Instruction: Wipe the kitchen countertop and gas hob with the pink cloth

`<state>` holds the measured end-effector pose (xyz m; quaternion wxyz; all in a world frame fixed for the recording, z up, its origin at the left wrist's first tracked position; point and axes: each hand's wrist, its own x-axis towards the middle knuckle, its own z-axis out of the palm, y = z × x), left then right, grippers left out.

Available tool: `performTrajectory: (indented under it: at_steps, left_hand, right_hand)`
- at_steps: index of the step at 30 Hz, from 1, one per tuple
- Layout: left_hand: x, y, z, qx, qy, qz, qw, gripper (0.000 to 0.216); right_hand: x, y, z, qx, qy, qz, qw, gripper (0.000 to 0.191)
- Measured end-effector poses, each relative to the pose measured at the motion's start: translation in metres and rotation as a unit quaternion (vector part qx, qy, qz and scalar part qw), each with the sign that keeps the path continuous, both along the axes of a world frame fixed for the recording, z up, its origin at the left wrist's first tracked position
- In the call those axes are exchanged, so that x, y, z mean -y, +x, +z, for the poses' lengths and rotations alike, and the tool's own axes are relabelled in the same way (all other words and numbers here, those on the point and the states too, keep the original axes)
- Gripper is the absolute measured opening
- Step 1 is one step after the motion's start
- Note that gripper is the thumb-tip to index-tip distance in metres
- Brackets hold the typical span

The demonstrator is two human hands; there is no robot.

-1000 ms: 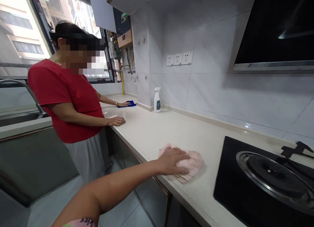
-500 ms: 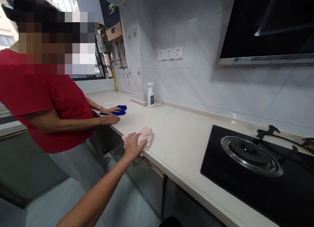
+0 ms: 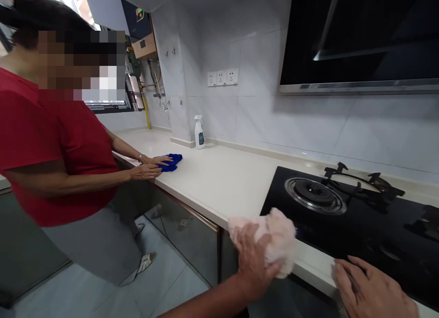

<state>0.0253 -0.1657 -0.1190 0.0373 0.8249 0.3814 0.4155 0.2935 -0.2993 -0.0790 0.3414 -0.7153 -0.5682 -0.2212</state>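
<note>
A pale pink cloth [image 3: 279, 233] is bunched under my left hand [image 3: 252, 254], whose fingers press into it. The cloth lies over the front edge of the countertop, beside the near left corner of the black gas hob [image 3: 274, 190]. My right hand [image 3: 375, 288] rests at the counter's front edge by the hob, at the lower right. Its fingers are stretched forward, and I see nothing in it.
A person in a red shirt [image 3: 78, 144] stands at the left, both hands near a blue cloth [image 3: 173, 162] on the white countertop [image 3: 219, 176]. A spray bottle [image 3: 199, 134] stands by the wall. The range hood [image 3: 356, 87] overhangs the hob, which has a pan support [image 3: 358, 183].
My left hand has brought the pink cloth right along the counter edge to the hob. My right hand has come into view. The person's blue cloth has shifted slightly, and my view has turned right.
</note>
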Motion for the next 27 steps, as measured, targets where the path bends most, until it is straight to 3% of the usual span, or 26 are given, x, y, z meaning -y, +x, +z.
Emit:
performTrajectory:
  at_steps: [4, 8, 11, 15, 17, 20, 24, 27]
  left_hand:
    - [0.035, 0.055, -0.001, -0.073, -0.009, -0.175, 0.982, 0.074]
    - [0.049, 0.079, 0.028, -0.088, -0.018, -0.241, 0.966, 0.075]
    - [0.042, 0.063, 0.053, -0.068, -0.038, -0.299, 0.951, 0.076]
    - [0.01, 0.003, 0.077, -0.002, -0.063, -0.391, 0.918, 0.069]
    - [-0.016, -0.03, 0.087, 0.043, -0.071, -0.344, 0.935, 0.05]
    - [-0.059, -0.061, 0.108, 0.065, -0.073, -0.207, 0.973, 0.037]
    - [-0.109, -0.063, 0.134, -0.079, -0.058, -0.006, 0.995, 0.034]
    - [-0.132, -0.057, 0.134, -0.15, -0.077, 0.048, 0.984, 0.032]
  right_hand:
    - [0.003, -0.008, 0.016, -0.092, 0.073, 0.003, 0.993, 0.04]
    - [0.006, -0.031, 0.021, -0.033, 0.138, 0.087, 0.986, 0.042]
    - [-0.004, -0.062, 0.015, 0.046, 0.101, 0.13, 0.985, 0.048]
    - [-0.024, -0.096, 0.011, 0.123, 0.024, 0.117, 0.985, 0.062]
    - [-0.035, -0.108, 0.016, 0.155, 0.007, 0.096, 0.983, 0.064]
    - [-0.054, -0.126, 0.028, 0.179, -0.016, 0.078, 0.981, 0.058]
    - [-0.076, -0.147, 0.039, 0.192, -0.039, 0.084, 0.977, 0.054]
    - [-0.073, -0.141, 0.034, 0.179, -0.035, 0.08, 0.98, 0.054]
